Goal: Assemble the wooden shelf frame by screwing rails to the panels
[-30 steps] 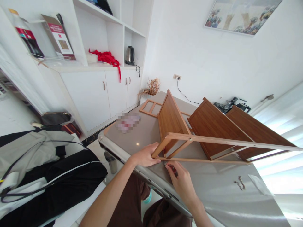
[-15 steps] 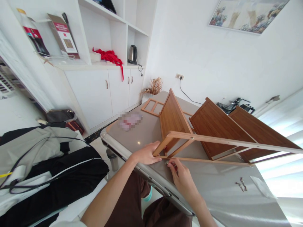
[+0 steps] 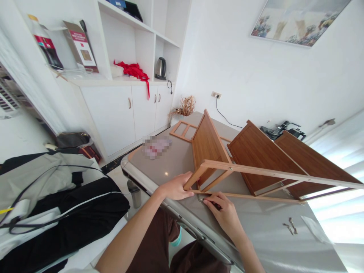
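From the head-worn camera: a wooden rack (image 3: 263, 157), three brown panels joined by slim pale rails, rests on a glossy grey table (image 3: 253, 223), its near corner right in front of the seated person. The left hand (image 3: 176, 187) is closed around that corner, thumb along the low rail. The right hand (image 3: 223, 208) is just beside it, thumb and forefinger almost together at the end of a small metal piece (image 3: 200, 198), which is against or very near the rail. I cannot tell whether the fingertips pinch the piece or only push it.

Over the last second the right hand has swung slightly away from the corner, opening its angle, so more of the metal piece shows between the two hands. The left hand and the rack hold their places. To my eye, this looks like a small turning movement, with the left hand steadying the rack; how far the piece has turned is too fine to see.

Farther right on the table lie a few loose metal fasteners (image 3: 293, 225), near a clear plastic bag (image 3: 315, 229). Across the room, a kettle (image 3: 160, 67) stands on a white shelf unit (image 3: 106, 108).
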`<state>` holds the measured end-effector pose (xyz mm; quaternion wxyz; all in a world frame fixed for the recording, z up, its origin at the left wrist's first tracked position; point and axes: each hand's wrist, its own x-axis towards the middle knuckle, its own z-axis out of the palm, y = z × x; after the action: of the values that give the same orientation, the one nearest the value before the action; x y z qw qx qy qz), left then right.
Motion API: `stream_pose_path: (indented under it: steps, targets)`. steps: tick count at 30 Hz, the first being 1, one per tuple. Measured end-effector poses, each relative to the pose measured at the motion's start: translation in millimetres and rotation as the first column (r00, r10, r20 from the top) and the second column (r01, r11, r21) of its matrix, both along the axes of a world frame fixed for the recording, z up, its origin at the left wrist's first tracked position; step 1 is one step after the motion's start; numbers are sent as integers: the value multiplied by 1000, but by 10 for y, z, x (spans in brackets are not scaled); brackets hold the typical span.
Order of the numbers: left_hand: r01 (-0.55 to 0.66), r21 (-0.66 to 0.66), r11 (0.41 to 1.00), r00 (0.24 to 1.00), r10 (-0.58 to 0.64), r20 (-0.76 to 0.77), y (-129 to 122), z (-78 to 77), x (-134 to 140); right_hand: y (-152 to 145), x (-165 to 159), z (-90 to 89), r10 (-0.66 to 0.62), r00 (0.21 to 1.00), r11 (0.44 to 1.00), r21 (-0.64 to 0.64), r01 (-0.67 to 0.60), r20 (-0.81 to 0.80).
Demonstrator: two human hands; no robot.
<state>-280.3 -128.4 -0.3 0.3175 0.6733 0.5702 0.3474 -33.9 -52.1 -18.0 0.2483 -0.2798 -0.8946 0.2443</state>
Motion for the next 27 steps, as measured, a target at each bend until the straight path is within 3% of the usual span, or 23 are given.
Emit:
stream_pose_path:
  steps: [6,11,18,27]
  targets:
    - [-1,-6,1000,1000,1,-2,-1,14,2,10,25,-59,67,998,985,157,-67,9]
    - [-8,-9,1000,1000,8,-4,-1,14,11,-17,20,-27,138,989,980,136,-143,48]
    - [-7,1,1000,1000,7,-1,7,-7,19,-63,22,26,145,988,983,110,-149,48]
    - [-8,13,1000,999,8,-31,4,-3,18,-135,13,39,99,988,968,221,-122,115]
